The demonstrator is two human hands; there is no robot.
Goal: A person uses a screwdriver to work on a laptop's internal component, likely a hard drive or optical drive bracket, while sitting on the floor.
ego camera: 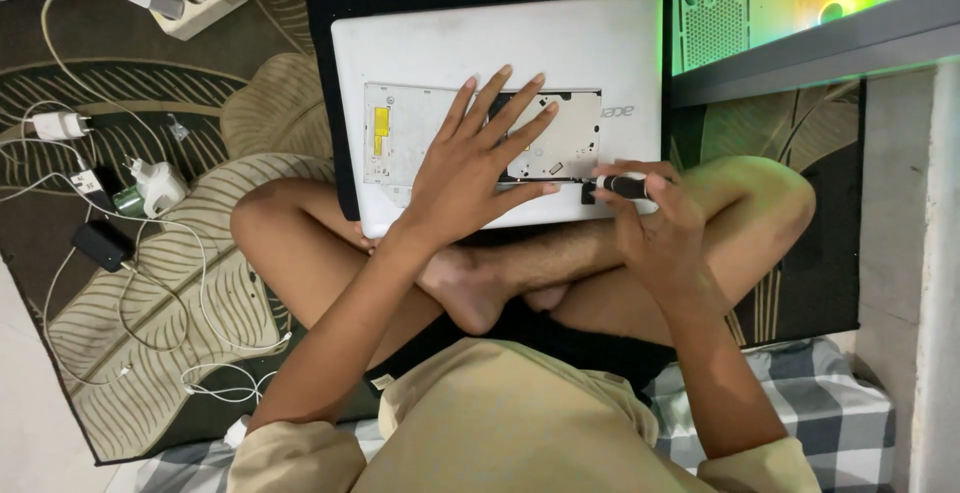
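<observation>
At the upper centre of the frame we press our flat, open left hand [470,168] on the upturned white plastic laptop [500,53], its optical drive bay already exposed, while our right hand [655,218] grips a black-handled screwdriver [625,186] at its lower right edge.

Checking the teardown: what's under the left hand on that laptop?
The left hand lies flat on the upturned white laptop, over a thin silver drive with a yellow sticker. The drive's middle is hidden beneath the palm. The right hand holds a black screwdriver.
</observation>
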